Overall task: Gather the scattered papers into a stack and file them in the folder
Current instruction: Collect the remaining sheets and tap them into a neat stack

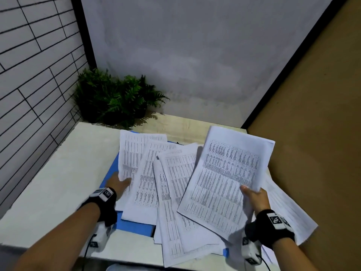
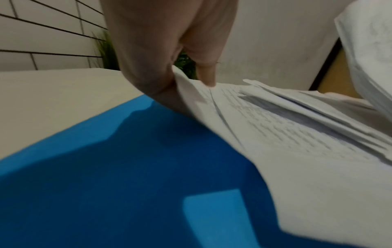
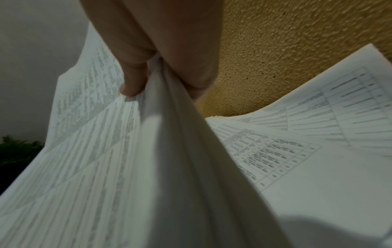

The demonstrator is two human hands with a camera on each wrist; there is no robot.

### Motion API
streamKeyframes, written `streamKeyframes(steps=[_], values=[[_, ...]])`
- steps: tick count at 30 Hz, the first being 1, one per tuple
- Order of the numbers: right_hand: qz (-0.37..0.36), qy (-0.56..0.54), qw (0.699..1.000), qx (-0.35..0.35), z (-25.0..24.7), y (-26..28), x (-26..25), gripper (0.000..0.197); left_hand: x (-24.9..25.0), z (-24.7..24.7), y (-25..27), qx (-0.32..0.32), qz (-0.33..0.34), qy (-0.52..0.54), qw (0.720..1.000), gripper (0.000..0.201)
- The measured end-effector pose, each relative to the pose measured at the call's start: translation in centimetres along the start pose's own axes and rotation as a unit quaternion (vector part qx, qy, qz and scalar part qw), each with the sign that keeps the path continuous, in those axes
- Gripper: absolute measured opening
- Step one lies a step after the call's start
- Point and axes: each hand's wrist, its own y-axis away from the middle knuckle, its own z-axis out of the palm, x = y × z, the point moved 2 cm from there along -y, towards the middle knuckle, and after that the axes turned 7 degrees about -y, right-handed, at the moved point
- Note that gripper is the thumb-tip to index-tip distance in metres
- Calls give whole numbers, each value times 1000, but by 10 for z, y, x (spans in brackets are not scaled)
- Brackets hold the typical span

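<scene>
We see only strips of the blue folder (image 1: 109,173); the scattered papers (image 1: 175,182) cover the rest. Print on every sheet is too small or blurred for us to read. The left hand (image 1: 119,182) has its fingers (image 2: 206,73) partly tucked beneath a sheet. In the right wrist view the held sheaf (image 3: 148,151) blocks the surface, and the picture's edge cuts off the hand.
</scene>
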Motion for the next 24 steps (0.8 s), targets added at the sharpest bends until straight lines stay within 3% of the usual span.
streamKeyframes(steps=[2, 5, 8, 11, 14, 16, 18, 21, 24], values=[[0, 8, 1000, -1, 1, 1, 1, 23, -9, 16, -8, -46, 2, -22, 999, 90], [0, 25, 1000, 1, 1, 3, 3, 34, 2, 37, 9, -89, 7, -37, 995, 61], [4, 30, 1000, -7, 2, 3, 5, 36, 11, 55, 27, -112, 0, -42, 993, 47], [18, 33, 999, -1, 1, 2, 5, 27, 34, 29, 31, -39, 30, -95, 994, 37], [14, 9, 1000, -5, 0, 3, -1, 25, 65, -24, 29, 91, 87, -104, 987, 28], [9, 0, 1000, -8, 3, 4, -3, 30, 86, -57, 32, 157, 109, -47, 980, 27], [4, 0, 1000, -11, 9, 3, -6, 34, 108, -80, 39, 178, 129, 42, 975, 27], [-18, -19, 999, -28, 24, 3, -23, 34, 128, -85, 47, 104, 169, 156, 968, 35], [-52, -32, 995, -76, 43, 11, -55, 32, 137, -60, 62, 3, 181, 223, 958, 36]])
